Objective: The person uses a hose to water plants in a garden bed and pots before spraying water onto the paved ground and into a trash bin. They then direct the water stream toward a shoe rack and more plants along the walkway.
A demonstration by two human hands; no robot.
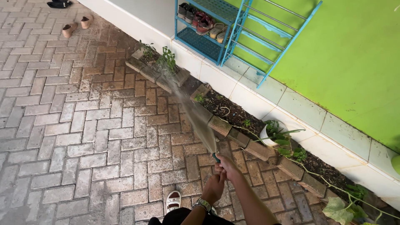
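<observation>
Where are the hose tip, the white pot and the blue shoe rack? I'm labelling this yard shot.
hose tip (216, 157), head view, green end above the hands.
white pot (265, 136), head view, left wall.
blue shoe rack (199, 43), head view, lower shelf.

Daylight, outdoors, soft and even; no hard-edged shadows anywhere. Green wall (354, 54): brightest surface, saturated, evenly lit. White tiled ledge (291, 104): pale, near overexposed in places, no sharp glare. Brick paving (83, 125): mid-toned, darker and faintly sheened along the planting bed (233, 112). Water spray (196, 116): a smeared, translucent streak, motion-blurred. Hands (221, 177): slightly soft. Focus otherwise crisp to the far corner. Wide-angle lens: paving lines and ledge splay outward at the frame edges.
</observation>
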